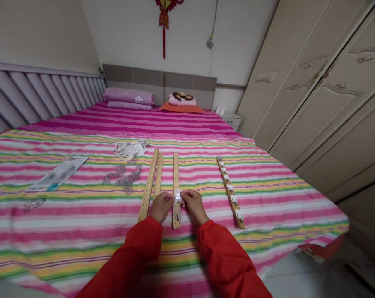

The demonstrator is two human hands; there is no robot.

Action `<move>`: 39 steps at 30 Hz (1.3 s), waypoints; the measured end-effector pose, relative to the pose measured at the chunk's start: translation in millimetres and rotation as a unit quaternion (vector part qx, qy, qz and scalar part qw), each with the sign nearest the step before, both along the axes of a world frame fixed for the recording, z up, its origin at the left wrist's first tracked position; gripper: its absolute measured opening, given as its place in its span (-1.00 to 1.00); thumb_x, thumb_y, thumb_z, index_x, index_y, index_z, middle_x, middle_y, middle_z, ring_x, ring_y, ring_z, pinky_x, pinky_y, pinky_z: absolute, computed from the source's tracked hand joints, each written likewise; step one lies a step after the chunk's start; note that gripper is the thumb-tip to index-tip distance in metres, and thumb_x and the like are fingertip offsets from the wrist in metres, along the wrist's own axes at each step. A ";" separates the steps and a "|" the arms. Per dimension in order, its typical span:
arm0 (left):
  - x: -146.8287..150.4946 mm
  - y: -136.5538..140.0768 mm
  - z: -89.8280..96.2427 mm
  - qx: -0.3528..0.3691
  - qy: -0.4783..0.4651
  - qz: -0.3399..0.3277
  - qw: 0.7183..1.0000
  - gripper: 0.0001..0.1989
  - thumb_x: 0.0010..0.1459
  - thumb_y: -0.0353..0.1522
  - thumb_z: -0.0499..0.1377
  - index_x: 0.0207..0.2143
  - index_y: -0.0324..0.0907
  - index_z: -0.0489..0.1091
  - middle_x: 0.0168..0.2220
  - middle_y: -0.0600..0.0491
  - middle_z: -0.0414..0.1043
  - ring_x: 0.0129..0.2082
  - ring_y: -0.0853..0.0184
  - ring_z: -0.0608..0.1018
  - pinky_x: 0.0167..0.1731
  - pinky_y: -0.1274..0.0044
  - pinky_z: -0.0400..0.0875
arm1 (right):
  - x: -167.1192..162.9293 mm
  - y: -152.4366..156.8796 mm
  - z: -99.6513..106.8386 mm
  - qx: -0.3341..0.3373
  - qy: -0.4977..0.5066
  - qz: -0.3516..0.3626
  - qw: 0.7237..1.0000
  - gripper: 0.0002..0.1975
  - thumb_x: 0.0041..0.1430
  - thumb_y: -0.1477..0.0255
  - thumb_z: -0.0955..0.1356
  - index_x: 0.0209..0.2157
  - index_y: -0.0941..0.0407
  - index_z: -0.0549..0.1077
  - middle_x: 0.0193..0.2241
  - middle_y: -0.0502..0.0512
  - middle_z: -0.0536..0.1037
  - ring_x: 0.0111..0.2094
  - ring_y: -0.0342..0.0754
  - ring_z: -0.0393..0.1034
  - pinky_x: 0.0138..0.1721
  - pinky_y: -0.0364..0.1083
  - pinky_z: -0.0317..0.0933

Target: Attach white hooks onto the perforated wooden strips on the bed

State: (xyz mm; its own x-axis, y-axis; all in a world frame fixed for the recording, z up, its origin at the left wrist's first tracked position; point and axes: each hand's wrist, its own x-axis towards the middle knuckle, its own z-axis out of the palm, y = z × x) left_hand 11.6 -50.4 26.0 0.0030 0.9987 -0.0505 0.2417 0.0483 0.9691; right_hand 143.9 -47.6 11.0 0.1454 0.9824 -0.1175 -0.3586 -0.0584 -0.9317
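Note:
A clear adhesive hook (178,196) with a shiny middle is pinched from both sides over a narrow wooden strip (176,174) with rows of small holes. My left hand (162,207) has its fingertips closed on the hook's left edge, and my right hand (193,205) closes on its right edge. Whether the hook touches the wood I cannot tell. Below it, a small metal hook (178,216) shows near the strip's close end. Two more perforated wooden strips, a left one (148,184) and a shorter-looking one (158,176), lie beside my left hand.
At the right lies a wooden strip (231,194) bearing several white hooks. Loose clear hooks (127,178), a crumpled heap of clear and white pieces (131,149), a flat package (57,174) and a small wiry bundle (34,203) lie left on the striped bedspread (91,231).

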 end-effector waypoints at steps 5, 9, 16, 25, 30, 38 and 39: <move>1.5 6.2 -10.2 -0.014 0.037 0.014 0.999 -0.93 -0.09 -0.39 0.14 -0.57 -0.19 0.35 -0.63 0.13 0.37 -0.57 0.40 0.42 -0.52 0.58 0.28 | -2.6 4.0 -7.4 -0.008 -0.011 -0.003 1.000 -0.83 -0.25 0.36 0.44 -0.60 0.17 0.44 -0.78 -0.10 0.38 -0.75 -0.21 0.21 -0.71 -0.21 0.12; 3.1 9.8 -13.2 -0.025 0.042 0.020 0.999 -0.95 -0.08 -0.43 0.13 -0.56 -0.19 0.34 -0.61 0.11 0.39 -0.57 0.40 0.44 -0.51 0.58 0.30 | -3.7 5.7 -10.5 -0.017 -0.013 -0.009 1.000 -0.85 -0.25 0.38 0.43 -0.60 0.15 0.43 -0.78 -0.11 0.38 -0.76 -0.20 0.21 -0.72 -0.21 0.13; 2.7 11.5 -20.4 -0.012 0.074 0.034 0.997 -0.98 -0.09 -0.44 0.16 -0.51 -0.20 0.34 -0.54 0.10 0.44 -0.49 0.40 0.49 -0.43 0.58 0.33 | -5.1 5.5 -13.4 -0.019 -0.016 -0.016 1.000 -0.86 -0.24 0.40 0.42 -0.58 0.15 0.43 -0.75 -0.10 0.42 -0.75 -0.20 0.23 -0.73 -0.21 0.14; 3.6 10.0 -21.6 0.002 0.109 0.045 0.993 -0.94 -0.10 -0.46 0.18 -0.53 -0.19 0.32 -0.57 0.13 0.38 -0.50 0.39 0.45 -0.43 0.57 0.30 | -5.9 7.0 -17.0 -0.016 -0.023 -0.022 0.999 -0.86 -0.24 0.39 0.43 -0.58 0.14 0.43 -0.76 -0.11 0.39 -0.76 -0.20 0.22 -0.75 -0.22 0.12; 6.1 6.6 -15.1 0.007 0.133 0.060 0.989 -0.90 -0.12 -0.47 0.19 -0.47 -0.19 0.32 -0.59 0.16 0.33 -0.53 0.41 0.42 -0.46 0.58 0.27 | -5.9 8.0 -20.0 -0.016 -0.031 -0.028 0.999 -0.84 -0.24 0.38 0.43 -0.57 0.15 0.41 -0.75 -0.12 0.39 -0.76 -0.22 0.21 -0.74 -0.23 0.11; 3.8 4.1 -11.4 0.035 0.107 0.023 0.993 -0.66 -0.10 -0.51 0.15 -0.21 -0.21 0.50 -0.53 0.14 0.32 -0.51 0.42 0.38 -0.40 0.57 0.31 | -7.3 4.3 -25.2 0.024 -0.063 -0.025 0.997 -0.79 -0.14 0.37 0.39 -0.37 0.12 0.48 -0.70 -0.16 0.33 -0.72 -0.18 0.19 -0.70 -0.19 0.13; 3.0 4.7 -12.3 0.031 0.108 0.015 0.994 -0.66 -0.09 -0.51 0.14 -0.20 -0.20 0.52 -0.53 0.13 0.32 -0.50 0.42 0.38 -0.39 0.57 0.31 | -6.3 3.1 -25.3 0.042 -0.086 -0.025 0.995 -0.77 -0.11 0.38 0.38 -0.33 0.11 0.51 -0.67 -0.13 0.36 -0.66 -0.16 0.23 -0.64 -0.17 0.17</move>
